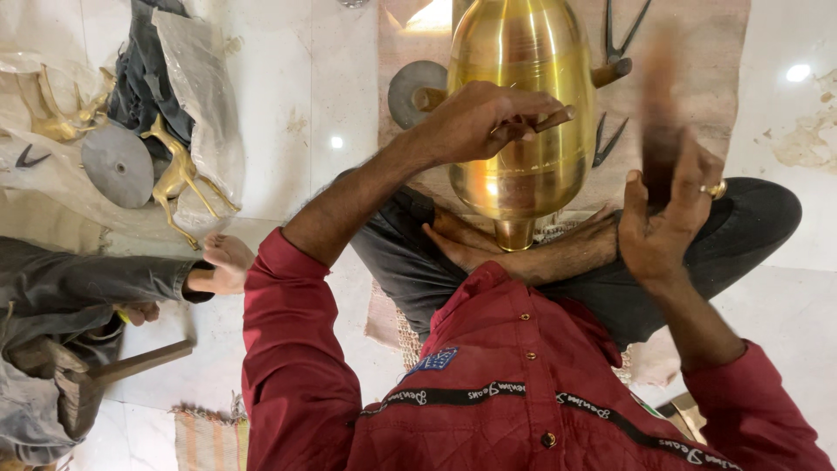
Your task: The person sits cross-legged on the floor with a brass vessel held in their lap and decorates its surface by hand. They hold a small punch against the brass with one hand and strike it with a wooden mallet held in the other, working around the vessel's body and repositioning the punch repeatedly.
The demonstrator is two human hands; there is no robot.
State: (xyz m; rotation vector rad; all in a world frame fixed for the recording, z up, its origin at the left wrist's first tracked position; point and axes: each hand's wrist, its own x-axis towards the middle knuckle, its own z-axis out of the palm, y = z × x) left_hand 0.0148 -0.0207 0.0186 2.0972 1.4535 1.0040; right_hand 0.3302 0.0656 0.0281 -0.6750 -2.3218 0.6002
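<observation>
A large polished brass vessel lies on its side in front of me, its narrow neck propped between my bare feet. My left hand rests on the vessel's side and grips a short punch, whose tip lies against the brass. My right hand, with a ring on one finger, is raised to the right of the vessel. It is closed around a dark hammer handle, which is motion-blurred. My red jacket fills the bottom of the view.
Another person sits at the left, with a bare foot and a wooden mallet. Brass deer figures and a grey disc lie on plastic sheeting. Metal dividers and another disc lie on the mat behind the vessel.
</observation>
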